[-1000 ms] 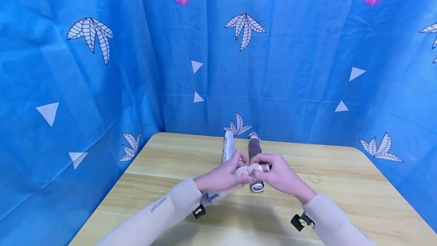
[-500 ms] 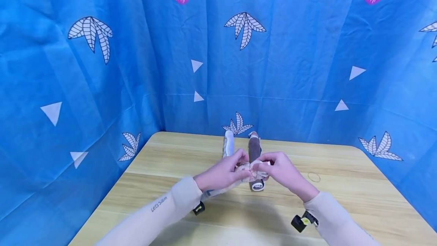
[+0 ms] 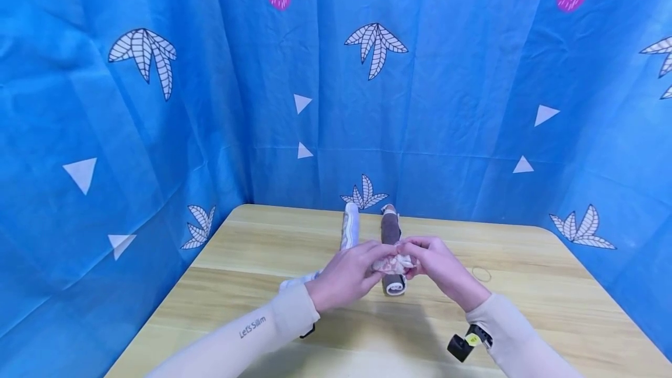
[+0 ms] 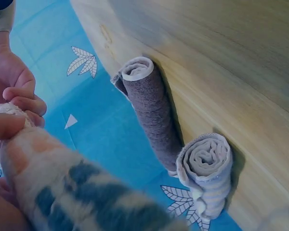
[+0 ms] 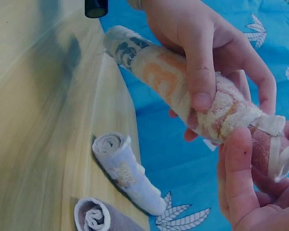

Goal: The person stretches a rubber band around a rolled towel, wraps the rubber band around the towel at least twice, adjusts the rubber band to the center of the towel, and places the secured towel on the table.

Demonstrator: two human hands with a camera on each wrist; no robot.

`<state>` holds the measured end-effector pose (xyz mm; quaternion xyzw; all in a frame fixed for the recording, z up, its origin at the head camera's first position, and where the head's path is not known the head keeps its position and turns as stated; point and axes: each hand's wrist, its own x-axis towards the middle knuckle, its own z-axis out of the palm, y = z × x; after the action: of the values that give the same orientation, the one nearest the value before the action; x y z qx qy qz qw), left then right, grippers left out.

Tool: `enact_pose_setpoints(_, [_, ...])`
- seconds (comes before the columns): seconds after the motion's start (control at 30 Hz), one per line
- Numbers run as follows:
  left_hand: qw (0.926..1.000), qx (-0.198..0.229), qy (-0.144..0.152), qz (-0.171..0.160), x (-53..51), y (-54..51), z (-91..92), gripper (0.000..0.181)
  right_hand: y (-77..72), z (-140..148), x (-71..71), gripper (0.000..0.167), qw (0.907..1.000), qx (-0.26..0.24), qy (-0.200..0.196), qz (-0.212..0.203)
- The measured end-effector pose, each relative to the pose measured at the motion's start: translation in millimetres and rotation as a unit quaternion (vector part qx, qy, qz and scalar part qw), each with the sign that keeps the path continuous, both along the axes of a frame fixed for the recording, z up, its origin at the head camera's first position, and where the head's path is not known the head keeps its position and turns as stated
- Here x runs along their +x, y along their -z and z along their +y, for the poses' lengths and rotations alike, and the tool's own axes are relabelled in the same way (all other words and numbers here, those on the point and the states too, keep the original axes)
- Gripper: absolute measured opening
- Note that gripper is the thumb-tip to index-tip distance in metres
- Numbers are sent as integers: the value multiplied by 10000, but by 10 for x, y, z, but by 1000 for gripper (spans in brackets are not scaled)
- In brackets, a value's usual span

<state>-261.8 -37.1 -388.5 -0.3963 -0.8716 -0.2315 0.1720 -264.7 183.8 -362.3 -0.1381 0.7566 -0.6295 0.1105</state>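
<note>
A rolled patterned towel (image 5: pixel 159 72), cream with orange, pink and dark blue, is held in the air by both hands. In the right wrist view the left hand (image 5: pixel 202 48) grips its middle from above, thumb along the roll. The right hand (image 5: pixel 250 192) pinches the pinkish end, where a white edge shows. The head view has the left hand (image 3: pixel 343 276) and right hand (image 3: pixel 438 264) close together above a brown rolled towel (image 3: pixel 391 229). In the left wrist view the patterned roll (image 4: pixel 96 192) extends toward the camera.
On the wooden table (image 3: pixel 252 249) the brown roll and a white-and-lavender rolled towel (image 3: pixel 350 226) lie side by side, pointing toward the back. A thin ring (image 3: pixel 481 274) lies to their right. Blue patterned curtains (image 3: pixel 451 86) stand behind and at the sides.
The left hand has turned over the patterned roll, its back now facing up, and the roll's far end has swung up and leftward. The right hand still pinches the other end.
</note>
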Motion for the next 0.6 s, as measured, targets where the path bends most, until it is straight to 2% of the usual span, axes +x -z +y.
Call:
enact_pose_setpoints(0.1, [9999,-55,65,-117,4,-8,2,50,18,7,20,34,10000,-34,6,-15])
enact_pose_setpoints(0.3, [9968,-257,314,-694,4,-53,-24,40,81,-54,58,28,9997,70,241,57])
enact_pose_setpoints(0.37, [9958,-296,394,-767,2,-62,-32,36,104,-78,55,26,9995,45,317,53])
enact_pose_setpoints(0.47, [9960,-329,527,-648,0,-60,-43,28,129,-105,46,24,9991,-11,422,42])
enact_pose_setpoints(0.6, [9967,-391,692,-174,-1,-31,-68,25,152,-118,32,26,9988,-122,469,-14])
